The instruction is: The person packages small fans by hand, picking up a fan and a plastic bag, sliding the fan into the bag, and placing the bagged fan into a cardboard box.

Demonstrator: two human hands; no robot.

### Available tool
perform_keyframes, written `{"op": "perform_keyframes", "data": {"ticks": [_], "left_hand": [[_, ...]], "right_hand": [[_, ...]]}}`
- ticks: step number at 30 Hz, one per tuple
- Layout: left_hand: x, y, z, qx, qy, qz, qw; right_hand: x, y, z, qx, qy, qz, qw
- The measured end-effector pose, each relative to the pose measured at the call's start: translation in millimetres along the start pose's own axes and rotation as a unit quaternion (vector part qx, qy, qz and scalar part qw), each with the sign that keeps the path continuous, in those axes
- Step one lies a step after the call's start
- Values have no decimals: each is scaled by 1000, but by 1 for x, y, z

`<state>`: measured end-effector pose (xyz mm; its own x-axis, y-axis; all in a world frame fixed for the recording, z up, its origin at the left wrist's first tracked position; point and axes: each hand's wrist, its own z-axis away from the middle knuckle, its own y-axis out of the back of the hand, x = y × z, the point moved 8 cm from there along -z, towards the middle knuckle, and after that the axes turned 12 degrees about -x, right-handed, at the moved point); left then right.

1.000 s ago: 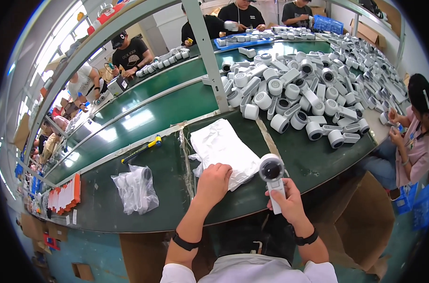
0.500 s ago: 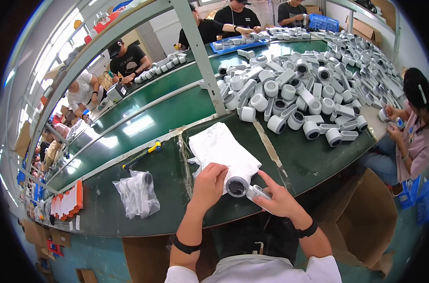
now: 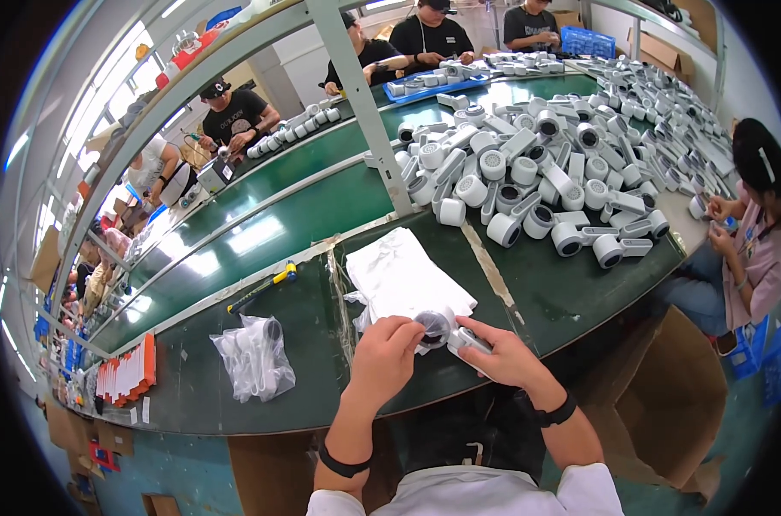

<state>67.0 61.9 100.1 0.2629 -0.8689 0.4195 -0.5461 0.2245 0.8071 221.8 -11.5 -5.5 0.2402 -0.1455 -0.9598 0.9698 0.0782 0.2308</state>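
Observation:
In front of me, at the table's near edge, a white handheld device (image 3: 435,323) with a drum-shaped head and a straight handle is held with its dark round face up. My right hand (image 3: 508,354) is closed around its handle. The fingers of my left hand (image 3: 383,357) are pinched together at the left rim of the head. What they hold is too small to make out; the face looks greyish and see-through there, perhaps a thin film. Just beyond the device lies a stack of white bags or sheets (image 3: 399,268), partly covered by the head.
A large heap of similar white devices (image 3: 536,163) covers the table's far right. To the left lie a clear bag of white parts (image 3: 254,357), a yellow-and-black tool (image 3: 266,285) and orange-and-white boxes (image 3: 125,370). A metal post (image 3: 360,103) rises ahead. A cardboard box (image 3: 657,404) stands at lower right. Other people work around.
The device's head has tilted and risen slightly, and its dark face now looks greyish. My left hand has moved a little right and down onto the rim. My right hand keeps the handle.

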Motion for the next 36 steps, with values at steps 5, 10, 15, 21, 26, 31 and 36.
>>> {"op": "perform_keyframes", "data": {"ticks": [5,10,15,21,26,31,36], "left_hand": [[13,-1,5,22,-18,-11,1000],[27,-7,6,53,-34,-26,998],[17,-16,11,71,-14,-52,996],[48,-30,10,5,-126,9,992],[43,-47,26,-20,-87,114,989],[37,-62,37,-84,-40,248,964],[-10,-45,54,112,78,344,929]], "right_hand": [[-7,-6,8,75,-9,40,996],[-22,-12,15,140,14,102,985],[-22,-18,12,149,11,119,982],[-20,-18,6,174,47,115,977],[-13,-5,6,264,126,22,956],[-6,-7,-6,227,159,-205,939],[-12,-23,-9,171,181,-334,909]]}}
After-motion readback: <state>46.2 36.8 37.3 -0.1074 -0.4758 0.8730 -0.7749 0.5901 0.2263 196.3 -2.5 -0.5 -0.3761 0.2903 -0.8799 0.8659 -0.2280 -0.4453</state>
